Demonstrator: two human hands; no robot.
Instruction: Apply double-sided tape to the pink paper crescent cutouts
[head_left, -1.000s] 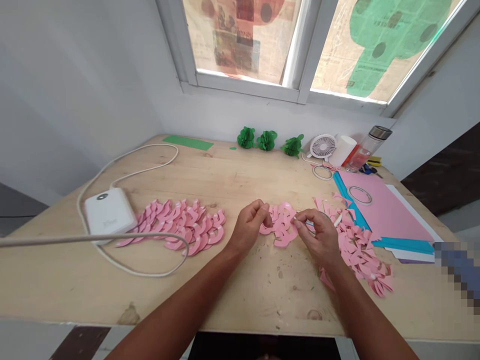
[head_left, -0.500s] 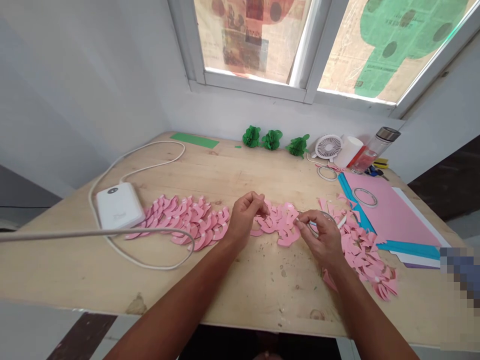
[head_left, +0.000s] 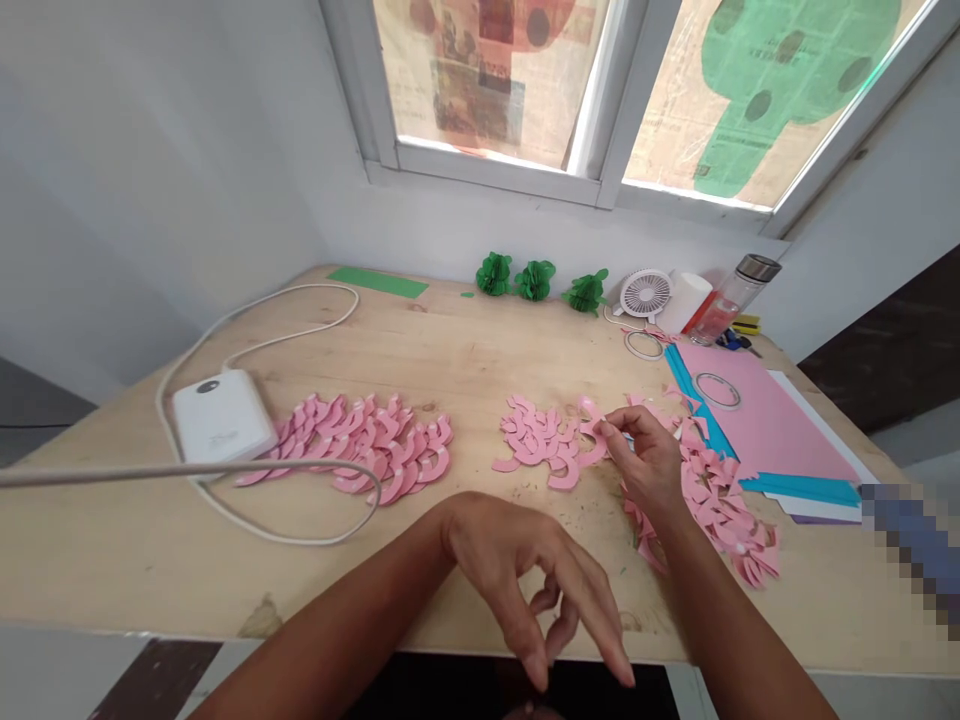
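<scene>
Pinched between the thumb and forefinger of my right hand (head_left: 649, 462) is what looks like a curved pink paper cutout (head_left: 592, 447); just how its edge sits under the fingertips I cannot tell. Such a small hold could let the thin paper twist, crease or slip. My left hand (head_left: 517, 555) holds nothing that I can see, its fingers loosely parted near the front edge of the pale wooden table (head_left: 472, 350). If that wrist swung up carelessly, it could sweep the loose cluster of pink cutouts (head_left: 536, 435) just beyond it out of order.

Beside my right forearm lies a heap of jagged pink paper scraps (head_left: 724, 500), so close that a dragging sleeve-less arm could mix offcuts with good pieces. Farther left, a white cable (head_left: 300, 466) loops past the overlapping rows of pink crescents (head_left: 390, 450); a tug on it, or on the white rectangular device (head_left: 223, 420), could scatter them.
</scene>
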